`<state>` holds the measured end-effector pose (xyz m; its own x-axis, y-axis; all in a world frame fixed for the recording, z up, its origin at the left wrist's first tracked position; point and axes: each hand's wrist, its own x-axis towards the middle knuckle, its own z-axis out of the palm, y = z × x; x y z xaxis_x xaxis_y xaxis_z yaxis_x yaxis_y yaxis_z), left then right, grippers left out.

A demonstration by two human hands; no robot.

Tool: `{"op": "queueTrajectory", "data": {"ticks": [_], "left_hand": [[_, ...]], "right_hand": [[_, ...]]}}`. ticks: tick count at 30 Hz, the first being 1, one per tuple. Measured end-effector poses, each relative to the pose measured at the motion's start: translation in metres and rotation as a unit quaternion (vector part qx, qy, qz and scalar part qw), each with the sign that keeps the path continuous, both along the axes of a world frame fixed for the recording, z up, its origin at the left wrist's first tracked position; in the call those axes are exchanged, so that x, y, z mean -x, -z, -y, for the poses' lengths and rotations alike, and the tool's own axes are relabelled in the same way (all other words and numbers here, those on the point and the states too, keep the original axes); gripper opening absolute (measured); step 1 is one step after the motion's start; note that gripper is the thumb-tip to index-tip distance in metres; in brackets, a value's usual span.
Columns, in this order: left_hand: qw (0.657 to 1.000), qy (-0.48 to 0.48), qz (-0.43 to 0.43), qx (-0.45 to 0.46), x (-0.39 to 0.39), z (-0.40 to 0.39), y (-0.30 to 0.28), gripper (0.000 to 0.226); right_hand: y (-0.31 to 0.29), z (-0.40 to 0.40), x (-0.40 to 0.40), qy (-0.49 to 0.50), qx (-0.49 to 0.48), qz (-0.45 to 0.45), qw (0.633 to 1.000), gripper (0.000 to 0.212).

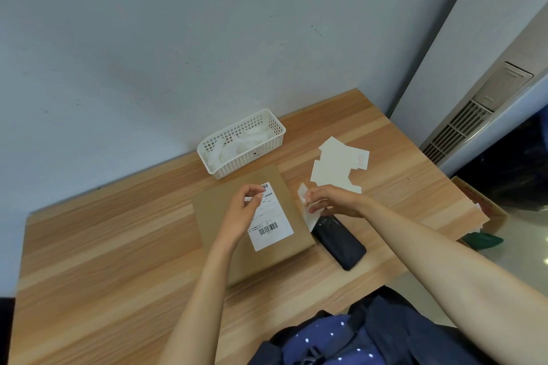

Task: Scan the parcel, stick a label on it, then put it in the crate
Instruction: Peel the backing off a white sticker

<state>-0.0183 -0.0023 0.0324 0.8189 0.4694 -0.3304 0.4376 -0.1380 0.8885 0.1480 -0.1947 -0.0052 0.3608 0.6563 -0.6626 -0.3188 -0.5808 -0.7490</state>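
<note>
A flat brown cardboard parcel (pixel 225 216) lies on the wooden table (pixel 118 246), with a white barcoded shipping label (pixel 271 231) on its top. My left hand (pixel 241 210) hovers over that label, thumb and fingers pinched on what looks like a small white sticker. My right hand (pixel 332 201) is just right of the parcel and holds a white backing sheet (pixel 308 215). A black handheld scanner (pixel 341 241) rests on the table against the parcel's right edge, under my right hand. The white lattice crate (pixel 237 164) stands behind the parcel near the wall.
Crumpled white packets lie inside the crate. A loose pile of white label sheets (pixel 335 167) sits right of the crate. An open cardboard box (pixel 486 213) stands off the table's right edge. The wall runs close behind the table.
</note>
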Motion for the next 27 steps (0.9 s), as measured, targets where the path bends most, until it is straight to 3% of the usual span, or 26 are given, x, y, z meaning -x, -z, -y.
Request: {"op": "queueTrajectory", "data": {"ticks": [7, 12, 14, 21, 27], "left_hand": [[0.997, 0.06, -0.014, 0.038, 0.001, 0.003, 0.006, 0.049], [0.993, 0.067, -0.026, 0.091, -0.006, 0.01, 0.002, 0.07], [0.989, 0.044, -0.035, 0.139, -0.008, 0.009, 0.003, 0.071], [0.94, -0.006, -0.03, 0.339, -0.001, 0.003, 0.01, 0.044], [0.936, -0.035, 0.008, 0.35, 0.006, -0.006, 0.015, 0.039]], "right_hand": [[-0.026, -0.009, -0.017, 0.021, -0.126, -0.134, 0.983, 0.005], [-0.043, -0.023, -0.018, -0.001, -0.193, -0.178, 0.965, 0.015], [-0.048, -0.03, -0.017, -0.013, -0.221, -0.201, 0.954, 0.027], [-0.056, -0.045, -0.015, 0.011, -0.252, -0.218, 0.943, 0.029], [-0.048, -0.043, -0.013, 0.072, -0.24, -0.206, 0.946, 0.014]]}}
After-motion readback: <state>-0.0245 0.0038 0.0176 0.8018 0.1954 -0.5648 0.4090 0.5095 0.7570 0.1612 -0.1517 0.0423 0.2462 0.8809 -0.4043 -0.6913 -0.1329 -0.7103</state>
